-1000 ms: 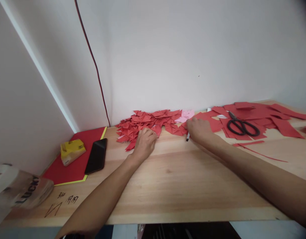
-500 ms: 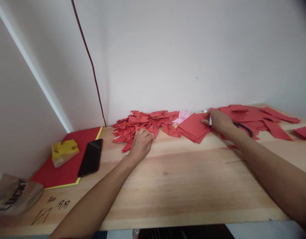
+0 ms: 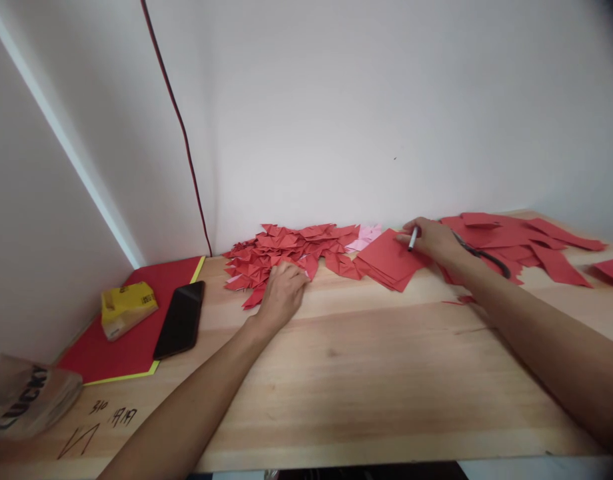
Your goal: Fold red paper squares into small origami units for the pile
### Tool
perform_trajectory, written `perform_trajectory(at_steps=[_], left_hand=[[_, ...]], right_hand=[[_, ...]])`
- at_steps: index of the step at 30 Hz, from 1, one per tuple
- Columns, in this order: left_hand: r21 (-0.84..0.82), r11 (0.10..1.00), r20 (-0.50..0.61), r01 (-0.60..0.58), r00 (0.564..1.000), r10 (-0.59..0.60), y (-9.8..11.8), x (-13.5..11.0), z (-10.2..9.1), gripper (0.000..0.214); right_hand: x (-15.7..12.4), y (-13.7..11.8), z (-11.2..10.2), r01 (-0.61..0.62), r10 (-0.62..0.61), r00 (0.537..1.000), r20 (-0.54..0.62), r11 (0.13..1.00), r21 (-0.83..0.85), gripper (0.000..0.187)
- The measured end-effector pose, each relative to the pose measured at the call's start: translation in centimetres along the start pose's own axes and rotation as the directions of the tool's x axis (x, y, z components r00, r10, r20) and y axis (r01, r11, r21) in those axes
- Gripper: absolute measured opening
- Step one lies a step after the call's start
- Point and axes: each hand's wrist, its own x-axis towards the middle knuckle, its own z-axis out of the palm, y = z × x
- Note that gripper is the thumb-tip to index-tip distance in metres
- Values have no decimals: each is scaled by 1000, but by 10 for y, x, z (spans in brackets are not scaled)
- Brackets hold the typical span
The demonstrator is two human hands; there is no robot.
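Note:
My left hand [image 3: 282,294] rests palm down at the near edge of a heap of folded red paper pieces [image 3: 286,250] along the wall, fingers curled onto the pieces. My right hand [image 3: 434,241] is closed round a pen [image 3: 413,238] and lies on the far corner of a stack of red paper squares [image 3: 389,260]. A few pink pieces [image 3: 367,233] sit between heap and stack.
Black scissors [image 3: 486,256] lie on loose red paper scraps [image 3: 526,241] at the right. A black phone [image 3: 180,319] and a yellow packet [image 3: 127,309] sit on a red sheet [image 3: 136,333] at the left, near a bag [image 3: 26,400]. The wooden table [image 3: 366,373] meets a white wall.
My right hand moved right from the folded heap to the stack of red squares, uncovering the stack, and turned the pen upward. My left hand stayed on the heap.

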Motion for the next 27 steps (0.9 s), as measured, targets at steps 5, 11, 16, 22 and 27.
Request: perform_trajectory(at_steps=[5, 11, 16, 22, 27], left_hand=[[-10, 1000, -2, 4, 1000, -4, -1, 1, 0, 21], [-13, 1000, 4, 9, 1000, -9, -3, 1, 1, 19], [-21, 1000, -1, 11, 1000, -11, -3, 1, 0, 19], [-112, 993, -47, 25, 998, -30, -1, 3, 0, 19], [-342, 935, -113, 96, 983, -142, 7, 8, -5, 22]], right_hand=[[13, -12, 7, 18, -19, 1000, 7, 996, 90, 20], [13, -21, 17, 8, -6, 1000, -11, 987, 162, 9], [12, -22, 5, -2, 15, 998, -58, 977, 213, 20], [0, -38, -40, 29, 3, 996, -86, 930, 368, 7], [-46, -68, -81, 207, -189, 978, -85, 865, 458, 22]])
